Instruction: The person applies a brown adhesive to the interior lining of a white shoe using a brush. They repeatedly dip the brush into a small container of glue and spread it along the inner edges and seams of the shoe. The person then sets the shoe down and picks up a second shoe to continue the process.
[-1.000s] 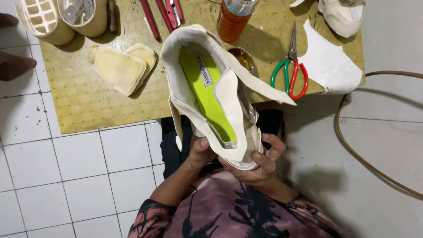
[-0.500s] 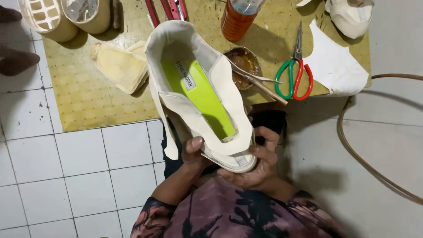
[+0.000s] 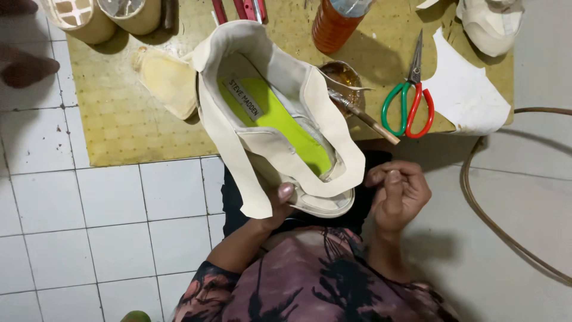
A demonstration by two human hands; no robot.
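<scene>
White tiles below, left hand [image 3: 275, 206] grips shoe [image 3: 271, 113]; right hand [image 3: 398, 194] curled, empty.

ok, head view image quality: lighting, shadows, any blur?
Head view: light is soft and even, no strong glare. The orange bottle and scissors throw soft shadows down-right on the yellow mat. The shoe and left hand are sharp; the right hand is slightly soft. The frame crops the things along the top edge.

Shoe [image 3: 268, 119] on mat [image 3: 131, 131], scissors [image 3: 410, 98] to its right.
</scene>
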